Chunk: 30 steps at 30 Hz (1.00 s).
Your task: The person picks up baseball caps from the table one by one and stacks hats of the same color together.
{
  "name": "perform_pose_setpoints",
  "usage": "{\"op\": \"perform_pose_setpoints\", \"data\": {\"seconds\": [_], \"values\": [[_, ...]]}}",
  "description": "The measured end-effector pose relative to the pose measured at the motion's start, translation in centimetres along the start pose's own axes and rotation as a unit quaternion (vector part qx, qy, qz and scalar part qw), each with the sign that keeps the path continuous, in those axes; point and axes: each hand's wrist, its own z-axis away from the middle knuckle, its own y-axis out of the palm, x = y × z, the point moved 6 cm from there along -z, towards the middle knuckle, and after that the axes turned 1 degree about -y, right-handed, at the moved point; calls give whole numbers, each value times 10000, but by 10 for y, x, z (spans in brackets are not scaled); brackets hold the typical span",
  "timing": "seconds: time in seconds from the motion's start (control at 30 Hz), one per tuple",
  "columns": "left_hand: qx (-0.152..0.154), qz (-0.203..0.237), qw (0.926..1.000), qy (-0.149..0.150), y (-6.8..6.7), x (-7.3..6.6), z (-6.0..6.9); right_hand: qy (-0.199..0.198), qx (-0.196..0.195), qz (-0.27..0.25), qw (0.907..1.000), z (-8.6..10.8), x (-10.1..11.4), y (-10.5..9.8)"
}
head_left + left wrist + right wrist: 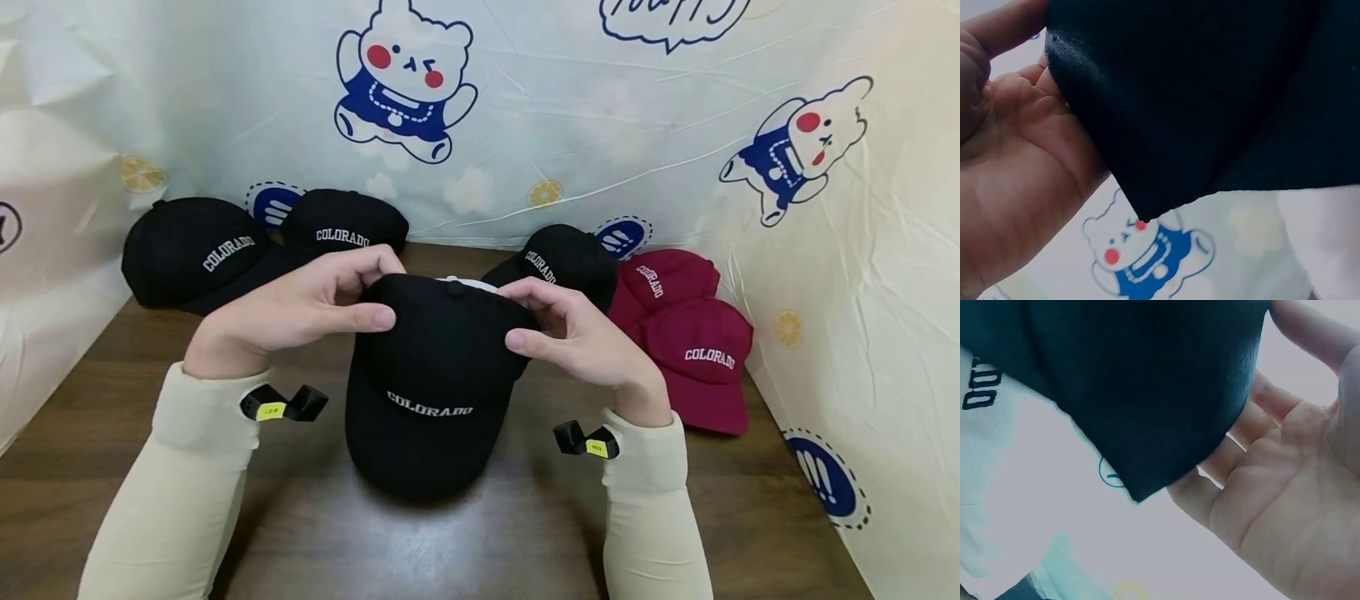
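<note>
A black baseball cap (442,358) with white COLORADO lettering is held up over the table, its brim tilted down toward me. My left hand (300,302) pinches its crown on the left, the thumb on the front and the other fingers behind. On the right side my right hand (588,337) grips it the same way. Behind the crown's top shows a sliver of something white (472,284); the right wrist view has white fabric with dark lettering (982,387) beside the black cap (1141,394). Most of that white piece is hidden. The left wrist view shows the black cap (1166,106) reaching the left hand's fingers.
Two black caps (191,250) (341,218) sit at the back left of the wooden table (300,517). Another black cap (573,258) is at the back right, beside two maroon caps (675,279) (697,350). A printed cloth (570,108) hangs behind and along the sides.
</note>
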Motion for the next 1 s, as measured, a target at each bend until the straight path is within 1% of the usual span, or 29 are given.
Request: {"op": "perform_pose_setpoints", "data": {"seconds": [0.1,0.2,0.3,0.43,0.53,0.6,0.63,0.7,0.77,0.8,0.83,0.97,1.0], "values": [[-198,-19,9998,58,-11,-4,9,-116,-47,-130,9998,-5,1,4],[-355,32,9993,115,-23,-5,21,-270,-246,-97,9993,-13,4,12],[-459,-67,9989,85,-35,-2,32,-376,-472,20,9982,-21,5,22],[-582,-296,9979,17,-51,4,46,-523,-660,127,9964,-32,7,35],[-591,-36,9982,94,-61,8,56,-713,-726,92,9948,-42,9,44],[-668,158,9976,19,-68,11,64,-817,-731,71,9939,-49,10,50],[-689,316,9971,37,-71,12,67,-865,-711,58,9937,-53,10,54],[-789,436,9959,18,-79,16,74,-900,-670,101,9936,-60,10,62],[-917,456,9947,-34,-86,20,81,-857,-650,263,9939,-66,9,70],[-942,507,9943,10,-90,22,85,-804,-648,377,9939,-69,8,73],[-950,561,9939,50,-94,25,88,-745,-632,485,9940,-72,8,77],[-948,679,9932,20,-108,37,101,-458,-536,866,9937,-82,6,92],[-990,602,9932,-91,-110,38,104,-390,-505,928,9936,-84,5,95]]}}
